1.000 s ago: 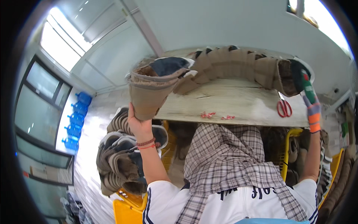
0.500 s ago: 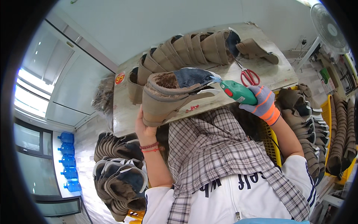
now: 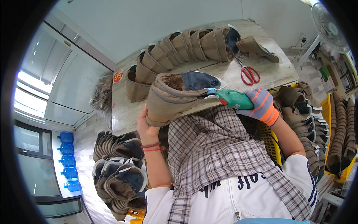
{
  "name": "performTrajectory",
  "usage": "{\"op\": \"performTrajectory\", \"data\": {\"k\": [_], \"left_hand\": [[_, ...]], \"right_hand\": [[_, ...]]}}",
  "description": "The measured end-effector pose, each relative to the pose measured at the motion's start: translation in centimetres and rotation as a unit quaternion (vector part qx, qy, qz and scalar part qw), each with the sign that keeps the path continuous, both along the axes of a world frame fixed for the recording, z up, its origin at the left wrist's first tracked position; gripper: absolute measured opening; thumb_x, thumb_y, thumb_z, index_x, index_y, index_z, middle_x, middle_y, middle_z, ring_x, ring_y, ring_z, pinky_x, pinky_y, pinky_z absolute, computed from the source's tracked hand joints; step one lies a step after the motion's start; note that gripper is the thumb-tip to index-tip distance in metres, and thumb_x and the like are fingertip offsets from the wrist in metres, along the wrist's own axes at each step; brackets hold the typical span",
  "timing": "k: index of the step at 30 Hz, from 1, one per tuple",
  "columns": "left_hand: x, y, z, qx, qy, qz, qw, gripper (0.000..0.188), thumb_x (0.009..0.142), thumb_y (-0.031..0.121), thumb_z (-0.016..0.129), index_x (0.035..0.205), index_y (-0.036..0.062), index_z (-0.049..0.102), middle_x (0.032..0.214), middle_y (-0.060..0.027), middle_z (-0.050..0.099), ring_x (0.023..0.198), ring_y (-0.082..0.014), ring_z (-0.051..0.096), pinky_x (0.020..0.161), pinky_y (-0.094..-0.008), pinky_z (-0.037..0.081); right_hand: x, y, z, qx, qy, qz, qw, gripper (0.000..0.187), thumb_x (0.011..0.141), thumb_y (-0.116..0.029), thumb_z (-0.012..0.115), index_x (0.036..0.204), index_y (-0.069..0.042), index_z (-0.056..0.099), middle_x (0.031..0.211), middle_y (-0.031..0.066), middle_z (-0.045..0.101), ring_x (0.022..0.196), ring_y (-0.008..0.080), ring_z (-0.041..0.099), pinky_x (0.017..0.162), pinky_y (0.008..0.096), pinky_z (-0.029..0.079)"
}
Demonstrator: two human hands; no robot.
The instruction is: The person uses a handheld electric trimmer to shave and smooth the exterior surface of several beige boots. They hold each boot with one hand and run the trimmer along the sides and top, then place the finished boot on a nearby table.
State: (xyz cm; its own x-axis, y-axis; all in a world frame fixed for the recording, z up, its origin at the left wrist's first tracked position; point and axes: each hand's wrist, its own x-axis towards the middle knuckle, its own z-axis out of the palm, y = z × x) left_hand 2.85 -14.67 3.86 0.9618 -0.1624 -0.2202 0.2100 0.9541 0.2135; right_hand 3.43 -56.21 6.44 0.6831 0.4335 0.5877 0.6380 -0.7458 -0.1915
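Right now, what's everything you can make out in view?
Held shoe upper: one, brown with dark-blue lining, above table's near edge
Handheld tool: one, green, tip at held upper
Rowed uppers: several, brown, on table
Scissors: one pair, red-handled, on table
Table: one, pale, ahead
Stacked uppers: many, brown, both sides
Baskets: several, yellow, both sides
Jugs: five, blue, far left
Fan: one, white, upper right
Left fingers: one bare hand, against held upper
Right fingers: one grey-orange-gloved hand, around tool

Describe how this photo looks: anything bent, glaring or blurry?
Head view: the far edge of the table bows, with black closing in at both sides; head view: the window at left glares nearly white; head view: the green tool and scissors look fairly sharp.
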Motion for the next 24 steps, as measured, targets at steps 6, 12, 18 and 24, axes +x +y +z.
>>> {"op": "performTrajectory", "data": {"k": [6,12,18,24], "left_hand": [[0.3,-0.9,-0.1,-0.005,0.009,-0.008,1.0,0.033,0.097,0.02,0.041,0.121,-0.0013,0.05,0.125,-0.0179,0.054,0.116,-0.0334,0.051,0.1,-0.0502,0.04],[0.5,-1.2,-0.5,-0.051,-0.008,-0.02,0.998,0.034,0.097,0.019,0.04,0.123,-0.0011,0.048,0.127,-0.0178,0.053,0.118,-0.033,0.05,0.1,-0.05,0.04],[0.0,-1.2,0.9,-0.039,-0.019,-0.013,0.999,0.034,0.098,0.02,0.038,0.124,-0.0003,0.048,0.128,-0.0177,0.052,0.119,-0.0334,0.049,0.102,-0.0507,0.037],[0.4,-0.6,-0.2,-0.056,-0.033,-0.031,0.997,0.035,0.098,0.02,0.038,0.124,-0.001,0.048,0.13,-0.0186,0.05,0.12,-0.0337,0.047,0.102,-0.0504,0.037]], "right_hand": [[-0.1,0.3,0.3,-0.003,-0.001,-0.001,1.0,0.054,0.053,-0.049,0.082,0.083,-0.009,0.062,0.066,0.0081,0.058,0.059,0.0284,0.056,0.053,0.0367,0.045],[-0.2,0.3,1.0,0.007,0.0,0.0,1.0,0.053,0.053,-0.048,0.082,0.083,-0.009,0.062,0.065,0.0084,0.058,0.059,0.0282,0.056,0.054,0.0369,0.046],[-0.1,-0.8,0.7,-0.025,0.03,-0.029,0.999,0.052,0.053,-0.047,0.082,0.083,-0.009,0.063,0.067,0.0086,0.059,0.06,0.0279,0.058,0.055,0.0368,0.046],[0.2,0.0,0.9,0.004,0.05,0.014,0.999,0.052,0.053,-0.045,0.083,0.085,-0.008,0.064,0.069,0.0089,0.061,0.063,0.0285,0.059,0.057,0.0366,0.047]]}}
